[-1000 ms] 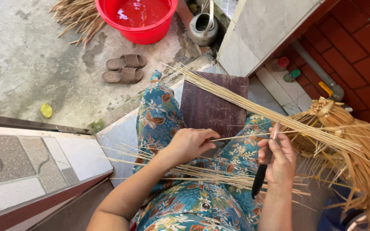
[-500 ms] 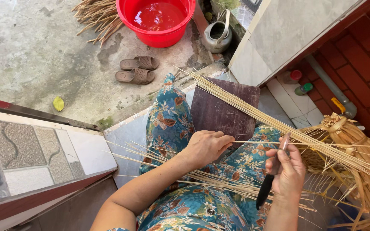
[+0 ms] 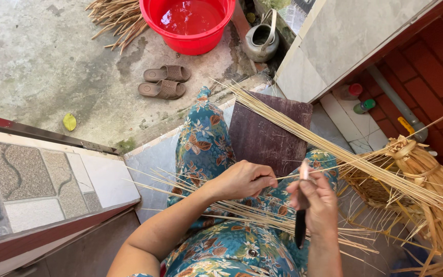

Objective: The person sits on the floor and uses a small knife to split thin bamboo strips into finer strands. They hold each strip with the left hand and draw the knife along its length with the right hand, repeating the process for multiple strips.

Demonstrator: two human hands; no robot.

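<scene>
My left hand (image 3: 244, 179) pinches a thin pale bamboo strip (image 3: 314, 170) that runs right toward a woven basket. My right hand (image 3: 318, 197) grips a knife (image 3: 301, 225) with a dark handle, its blade end touching that strip. Both hands are above my lap, which is covered in blue floral cloth (image 3: 206, 149). Several thin strips (image 3: 242, 210) lie across my knees. A long bundle of strips (image 3: 334, 149) slants from above my knee to the basket.
A half-woven straw basket (image 3: 426, 195) sits at the right. A dark wooden board (image 3: 268, 136) lies on the step ahead. Farther off are a red tub of water (image 3: 190, 23), a metal kettle (image 3: 261, 41), brown sandals (image 3: 164, 82) and a pile of sticks (image 3: 116, 18).
The view has shifted slightly, with the scene sliding down and right in the picture. My hands stay together over my lap on the same strip and knife.
</scene>
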